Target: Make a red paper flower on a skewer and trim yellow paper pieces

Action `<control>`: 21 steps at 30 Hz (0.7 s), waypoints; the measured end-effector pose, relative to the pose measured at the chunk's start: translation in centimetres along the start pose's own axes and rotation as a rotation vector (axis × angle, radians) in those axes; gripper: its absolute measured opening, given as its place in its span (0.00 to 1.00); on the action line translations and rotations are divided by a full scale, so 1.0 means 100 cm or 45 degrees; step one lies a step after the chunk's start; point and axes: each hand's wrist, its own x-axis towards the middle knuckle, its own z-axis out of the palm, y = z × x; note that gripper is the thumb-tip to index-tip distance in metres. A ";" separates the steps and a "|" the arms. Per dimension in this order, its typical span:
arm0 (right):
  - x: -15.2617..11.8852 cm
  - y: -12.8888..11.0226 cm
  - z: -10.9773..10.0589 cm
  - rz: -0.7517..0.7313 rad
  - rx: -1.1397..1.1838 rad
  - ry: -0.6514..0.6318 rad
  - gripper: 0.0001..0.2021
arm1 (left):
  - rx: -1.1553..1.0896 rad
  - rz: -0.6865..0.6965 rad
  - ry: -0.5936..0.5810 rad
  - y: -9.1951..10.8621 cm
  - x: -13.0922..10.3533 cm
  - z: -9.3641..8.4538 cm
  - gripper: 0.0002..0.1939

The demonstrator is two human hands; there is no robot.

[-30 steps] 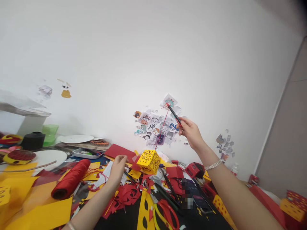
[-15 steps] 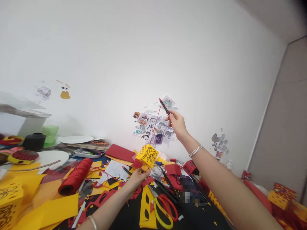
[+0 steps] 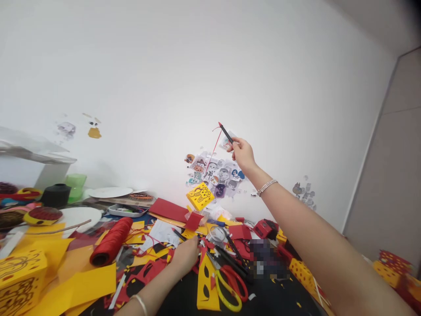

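My right hand (image 3: 243, 154) is raised in front of the wall, closed on a black pen with a red tip (image 3: 226, 132). From near the pen's tip a red string (image 3: 214, 149) runs down to a yellow paper lantern (image 3: 200, 196), a small box with black drawings. The lantern hangs tilted above the table. Below it my left hand (image 3: 186, 254) is low over the paper scraps, apart from the lantern. Its fingers look curled in, and whatever they may hold is hidden. Close to it lie a yellow paper strip with black leaf shapes (image 3: 207, 285) and scissors with red and yellow handles (image 3: 230, 292).
A red thread spool (image 3: 112, 241) lies on yellow paper sheets at the left. White plates (image 3: 110, 192), a black thread cone (image 3: 55, 194) and a green cup (image 3: 76, 186) stand behind. A tape roll (image 3: 217, 235) and black pens (image 3: 230, 259) lie mid-table. Stickers (image 3: 223, 174) cover part of the wall.
My right hand has risen slightly with the pen, and the lantern has lifted and turned on its string. My left hand has dropped away from the lantern, its fingers now curled.
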 end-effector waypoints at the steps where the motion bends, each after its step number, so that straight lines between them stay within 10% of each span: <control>1: 0.002 -0.001 0.000 -0.008 -0.023 0.002 0.14 | 0.045 0.020 0.013 0.001 -0.001 0.000 0.18; 6: 0.011 0.001 -0.007 0.000 -0.160 -0.002 0.15 | 0.223 0.099 0.076 0.002 -0.002 -0.007 0.39; 21: 0.009 0.023 -0.009 0.016 -0.401 -0.079 0.15 | 0.530 0.016 0.114 0.003 -0.008 -0.010 0.14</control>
